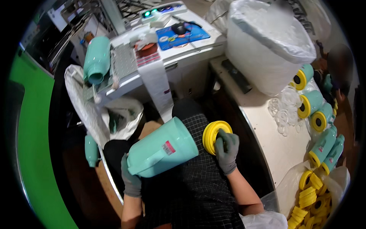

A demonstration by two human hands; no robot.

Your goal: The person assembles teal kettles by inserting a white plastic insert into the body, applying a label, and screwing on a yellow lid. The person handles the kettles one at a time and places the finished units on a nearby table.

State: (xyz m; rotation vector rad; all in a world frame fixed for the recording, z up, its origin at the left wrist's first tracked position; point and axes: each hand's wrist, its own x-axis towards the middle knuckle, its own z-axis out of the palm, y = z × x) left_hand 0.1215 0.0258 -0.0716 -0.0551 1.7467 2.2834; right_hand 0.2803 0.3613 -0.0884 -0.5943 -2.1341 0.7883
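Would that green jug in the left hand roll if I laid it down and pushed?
The green jug might roll a little, since its body is round, but its handle would probably stop it. Its shiny side looks smooth, so maybe slippery.

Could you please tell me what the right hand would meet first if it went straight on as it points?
The right hand would first meet the yellow round part it grips; beyond, the line seems to cross the dark checked cloth, though depth is unclear.

I count: hands point(227, 152), two; held jug point(158, 147), one; held lid point(209, 138), one; blue mat point(198, 35), one; right-bench jugs point(323, 145), at least five.
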